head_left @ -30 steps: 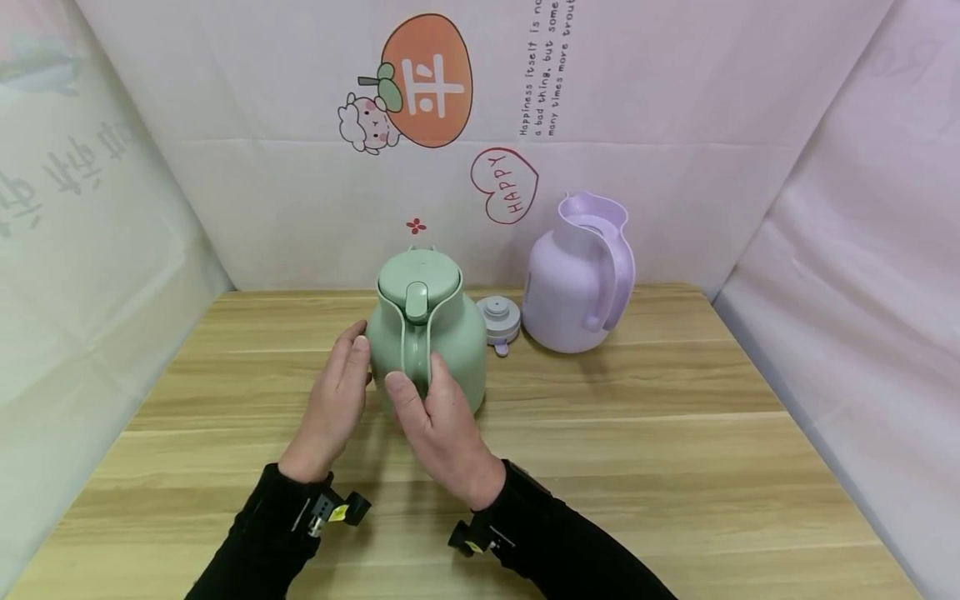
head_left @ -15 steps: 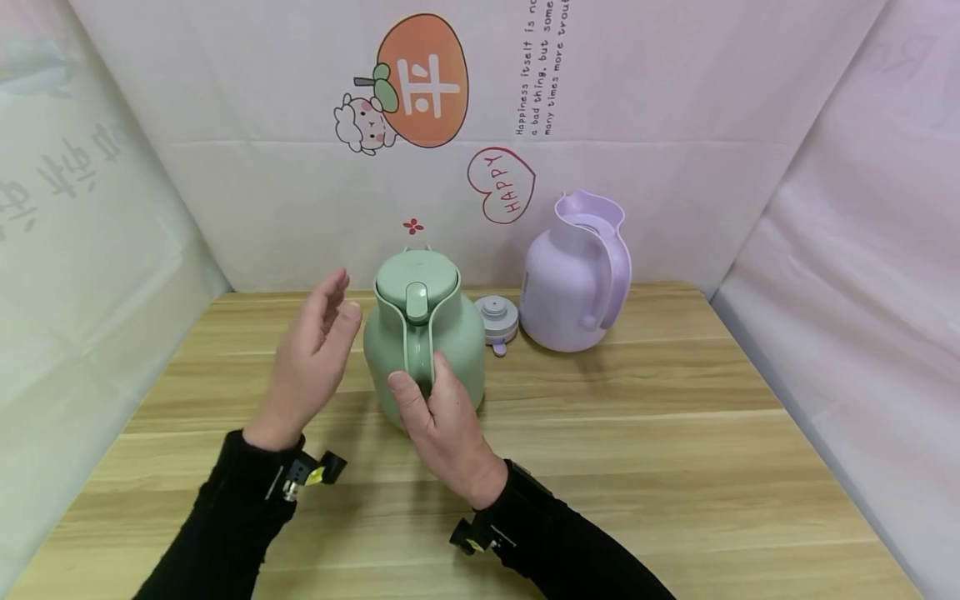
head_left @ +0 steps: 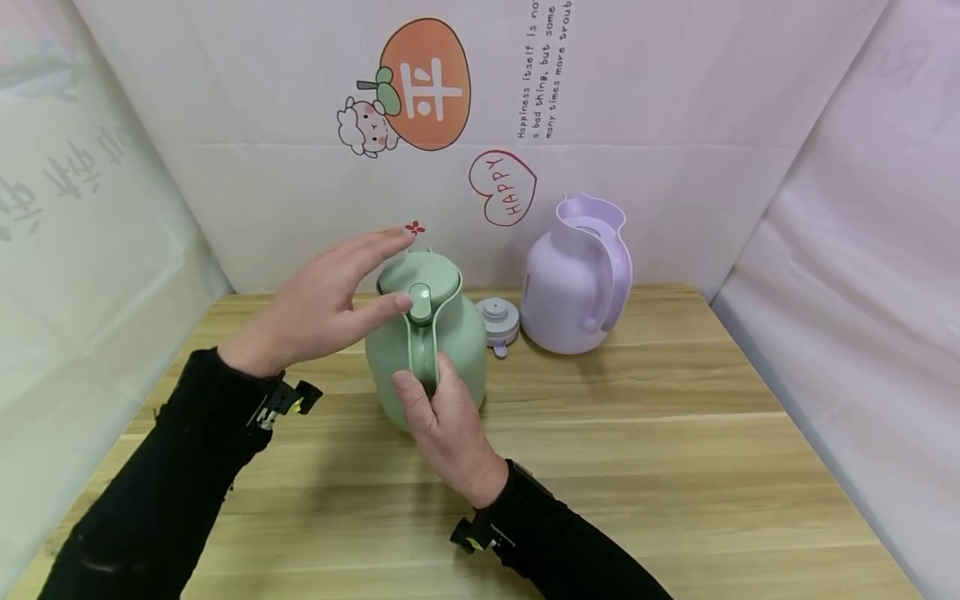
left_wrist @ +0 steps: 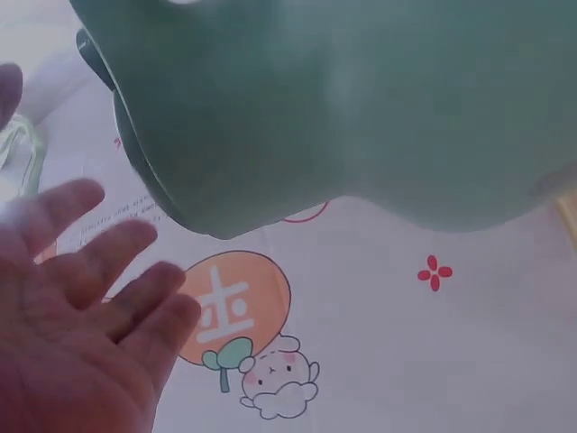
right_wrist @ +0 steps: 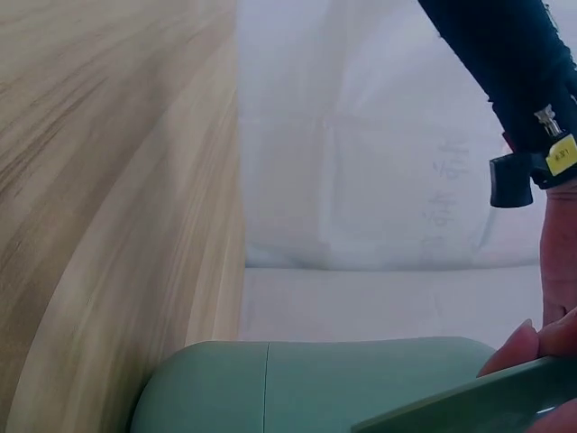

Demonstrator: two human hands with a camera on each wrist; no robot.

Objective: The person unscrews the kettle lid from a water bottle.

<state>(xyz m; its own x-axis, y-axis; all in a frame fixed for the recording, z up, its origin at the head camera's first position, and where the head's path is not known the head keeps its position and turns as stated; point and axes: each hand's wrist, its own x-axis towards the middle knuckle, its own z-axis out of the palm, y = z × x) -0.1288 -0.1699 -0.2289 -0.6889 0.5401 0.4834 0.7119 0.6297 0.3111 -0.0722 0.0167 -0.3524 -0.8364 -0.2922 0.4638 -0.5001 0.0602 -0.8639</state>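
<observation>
A sage-green thermos jug (head_left: 468, 358) stands upright on the wooden table, its round lid (head_left: 431, 268) on top and its handle facing me. My right hand (head_left: 453, 442) grips the lower handle; in the right wrist view, fingers wrap the handle (right_wrist: 469, 401). My left hand (head_left: 311, 304) is over the lid, fingers outstretched, thumb tip right at the lid's press button (head_left: 422, 300). The left wrist view shows that palm (left_wrist: 54, 352) with spread fingers beside the jug's neck (left_wrist: 252, 108).
A lavender jug (head_left: 558, 292) without a lid stands at the back right. Between the jugs lies a round grey stopper (head_left: 498, 317) with a lavender tab. A printed white cloth (head_left: 645, 100) hangs behind the table (head_left: 637, 467), with more cloth at both sides.
My left hand has left the jug's left side, swung out and up, and come over the lid. The right hand stays on the handle.
</observation>
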